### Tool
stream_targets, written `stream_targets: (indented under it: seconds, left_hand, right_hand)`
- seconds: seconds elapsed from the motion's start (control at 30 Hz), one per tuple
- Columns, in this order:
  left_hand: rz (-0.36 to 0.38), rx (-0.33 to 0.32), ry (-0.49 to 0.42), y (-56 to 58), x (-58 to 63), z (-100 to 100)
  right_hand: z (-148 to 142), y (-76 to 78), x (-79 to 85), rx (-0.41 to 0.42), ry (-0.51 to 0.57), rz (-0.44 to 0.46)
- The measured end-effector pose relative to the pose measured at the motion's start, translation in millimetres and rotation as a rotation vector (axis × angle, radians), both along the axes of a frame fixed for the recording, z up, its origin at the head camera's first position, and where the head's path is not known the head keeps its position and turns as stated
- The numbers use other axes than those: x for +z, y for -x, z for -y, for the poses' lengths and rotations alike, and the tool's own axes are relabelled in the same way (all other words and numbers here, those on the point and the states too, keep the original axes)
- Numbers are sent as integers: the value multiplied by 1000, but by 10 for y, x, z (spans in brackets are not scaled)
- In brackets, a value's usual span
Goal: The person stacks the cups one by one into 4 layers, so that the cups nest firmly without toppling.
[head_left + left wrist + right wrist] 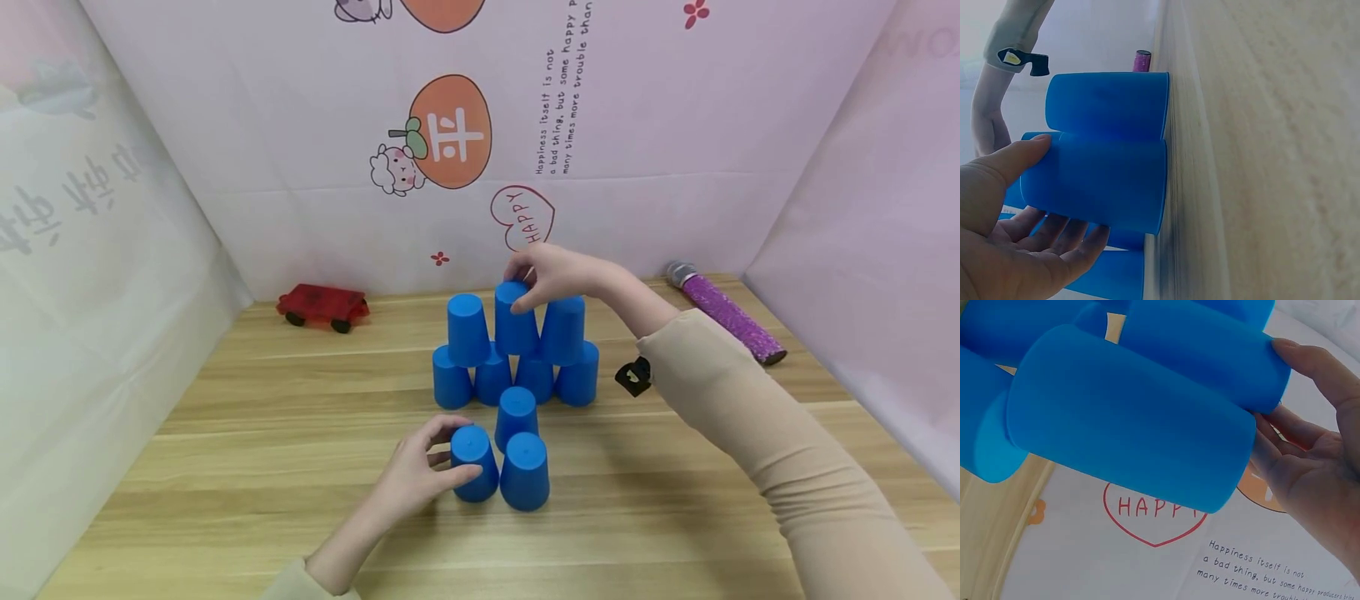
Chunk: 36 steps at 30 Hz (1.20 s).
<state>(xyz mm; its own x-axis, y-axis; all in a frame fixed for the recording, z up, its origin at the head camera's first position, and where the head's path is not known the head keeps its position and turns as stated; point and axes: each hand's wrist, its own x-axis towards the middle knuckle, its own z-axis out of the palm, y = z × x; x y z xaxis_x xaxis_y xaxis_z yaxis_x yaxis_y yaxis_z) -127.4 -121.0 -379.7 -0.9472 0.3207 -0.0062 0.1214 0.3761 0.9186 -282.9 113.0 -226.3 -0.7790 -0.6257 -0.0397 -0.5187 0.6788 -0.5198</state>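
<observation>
Upside-down blue cups form a two-level stack in the head view: several in the bottom row (452, 383) and three above. My right hand (561, 273) holds the middle upper cup (516, 329) near its top, thumb on one side and fingers on the other. It stands between the left upper cup (467, 333) and the right upper cup (562, 333). Nearer to me, my left hand (416, 471) grips a front cup (1097, 178) around its side, its rim down at the table. Beside that stand another front cup (525, 475) and a third cup (517, 415) just behind.
A red toy car (322, 307) is at the back left of the wooden table (285, 467). A purple glittery microphone (727, 312) lies at the back right. A small black object (634, 377) shows beside the right sleeve. Printed white cloth (300, 150) walls the table.
</observation>
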Motion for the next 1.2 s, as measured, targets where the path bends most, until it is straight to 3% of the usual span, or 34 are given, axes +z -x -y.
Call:
stream_targets:
  seconds: [0.57, 0.97, 1.2]
  left_hand:
    - [-7, 1, 1, -1, -7, 5]
    - [-21, 40, -30, -28, 8, -1]
    - [-35, 67, -46, -21, 18, 6]
  right_hand:
    - [28, -13, -29, 30, -68, 0]
    - [2, -18, -23, 34, -83, 4]
    - [-83, -30, 18, 20, -33, -21]
